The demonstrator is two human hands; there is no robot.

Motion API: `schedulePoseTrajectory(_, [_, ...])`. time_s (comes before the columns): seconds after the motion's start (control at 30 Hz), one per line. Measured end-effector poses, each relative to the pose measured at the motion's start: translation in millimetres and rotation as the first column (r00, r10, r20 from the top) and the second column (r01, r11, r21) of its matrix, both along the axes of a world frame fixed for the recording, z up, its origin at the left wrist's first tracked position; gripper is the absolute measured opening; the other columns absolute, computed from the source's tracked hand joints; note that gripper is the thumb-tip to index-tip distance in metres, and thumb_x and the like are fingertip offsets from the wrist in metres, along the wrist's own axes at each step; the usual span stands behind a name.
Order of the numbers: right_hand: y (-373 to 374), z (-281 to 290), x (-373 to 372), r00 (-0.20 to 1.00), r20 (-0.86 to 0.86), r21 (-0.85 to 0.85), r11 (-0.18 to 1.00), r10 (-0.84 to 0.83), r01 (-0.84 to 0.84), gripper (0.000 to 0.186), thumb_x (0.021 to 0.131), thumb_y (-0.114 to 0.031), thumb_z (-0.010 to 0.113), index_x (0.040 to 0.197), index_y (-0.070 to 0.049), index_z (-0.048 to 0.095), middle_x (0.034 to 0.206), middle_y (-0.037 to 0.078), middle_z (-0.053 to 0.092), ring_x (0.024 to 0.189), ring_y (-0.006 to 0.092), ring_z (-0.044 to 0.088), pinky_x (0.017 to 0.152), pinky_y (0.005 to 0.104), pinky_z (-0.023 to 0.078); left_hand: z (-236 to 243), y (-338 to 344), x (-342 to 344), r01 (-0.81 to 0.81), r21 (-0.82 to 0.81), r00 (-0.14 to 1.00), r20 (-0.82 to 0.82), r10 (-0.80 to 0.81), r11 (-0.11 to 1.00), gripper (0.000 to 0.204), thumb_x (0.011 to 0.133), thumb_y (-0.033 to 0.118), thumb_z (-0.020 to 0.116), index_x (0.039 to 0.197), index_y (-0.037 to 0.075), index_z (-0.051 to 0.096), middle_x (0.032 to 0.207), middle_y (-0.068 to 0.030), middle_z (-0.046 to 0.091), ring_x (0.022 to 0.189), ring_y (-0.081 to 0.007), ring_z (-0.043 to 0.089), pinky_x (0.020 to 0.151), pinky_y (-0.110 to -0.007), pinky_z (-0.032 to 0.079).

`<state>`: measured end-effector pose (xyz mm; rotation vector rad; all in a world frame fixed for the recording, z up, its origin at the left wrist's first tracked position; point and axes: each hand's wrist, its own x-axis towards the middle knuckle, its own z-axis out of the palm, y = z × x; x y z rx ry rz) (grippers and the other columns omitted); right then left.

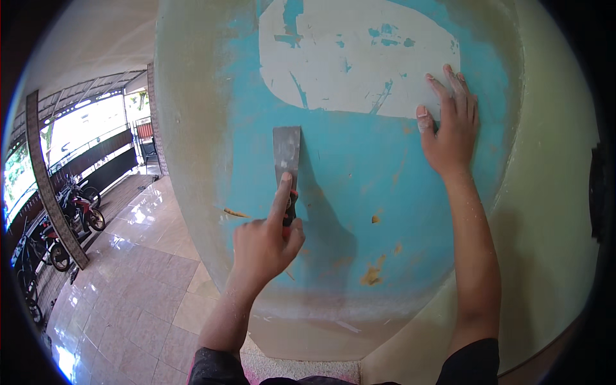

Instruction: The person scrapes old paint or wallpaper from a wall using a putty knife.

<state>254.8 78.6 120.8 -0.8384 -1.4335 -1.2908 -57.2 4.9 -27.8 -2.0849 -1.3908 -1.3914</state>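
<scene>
My left hand (266, 244) grips a putty knife (287, 151) by its dark and red handle, the index finger stretched along the flat metal blade. The blade points up and lies close to a turquoise painted wall surface (346, 186), casting a shadow to its right. My right hand (452, 122) rests with spread, dusty fingers at the lower right edge of a large whitish patch (359, 70). Turquoise flecks show through this patch. Lower down, the surface has small brownish spots (372, 274).
Pale green wall (545, 160) borders the turquoise area at right. Glossy tiles (147, 276) cover the floor at left. Beyond them stand several motorcycles (83, 208), a slanted post (54, 179) and a dark fence (102, 163).
</scene>
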Motion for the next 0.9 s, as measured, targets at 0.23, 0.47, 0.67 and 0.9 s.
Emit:
schedulePoseTrajectory(0.23, [1.8,-2.8,1.0,1.000,-0.005,0.013,1.000,-0.005,0.005,0.049,0.093,-0.031,0.061,0.141,-0.025,0.053,0.156,0.005,0.042,0.146,0.0339,0.035,0.118,0.0605,0.023,8.9,1.3,10.8,-0.005,0.090,1.000,-0.012,0.007,0.996,0.081,0.081,0.015,0.064,0.157,0.014,0.035,0.060,-0.0012,0.063,0.050,-0.0221,0.064,0.051,-0.037,0.051])
schedulePoseTrajectory(0.47, [3.6,-3.1,3.1,1.000,0.000,0.015,1.000,0.011,-0.011,0.050,0.092,-0.030,0.062,0.141,-0.025,0.053,0.156,0.005,0.041,0.145,0.0343,0.034,0.118,0.0601,0.022,31.3,-7.8,8.8,-0.099,-0.006,0.988,-0.121,0.098,0.995,0.081,0.082,0.018,0.064,0.157,0.014,0.033,0.061,-0.0013,0.065,0.050,-0.0228,0.065,0.052,-0.035,0.051])
schedulePoseTrajectory(0.67, [2.0,-2.3,1.3,1.000,0.015,0.038,0.999,-0.021,0.021,0.046,0.096,-0.035,0.058,0.140,-0.021,0.054,0.154,0.007,0.043,0.143,0.0363,0.037,0.116,0.0560,0.028,28.5,-4.5,10.4,-0.064,0.069,0.991,-0.109,0.071,0.996,0.083,0.083,0.019,0.065,0.159,0.015,0.030,0.062,-0.0024,0.066,0.048,-0.0219,0.064,0.051,-0.036,0.051])
schedulePoseTrajectory(0.9, [1.4,-1.6,1.2,0.998,0.024,0.055,0.997,-0.060,0.059,0.044,0.100,-0.039,0.054,0.139,-0.018,0.055,0.153,0.009,0.045,0.140,0.0379,0.040,0.114,0.0522,0.032,21.4,-0.7,16.2,-0.089,0.095,0.987,-0.128,0.101,0.991,0.082,0.084,0.019,0.064,0.158,0.015,0.031,0.063,-0.0020,0.067,0.048,-0.0221,0.064,0.049,-0.035,0.050])
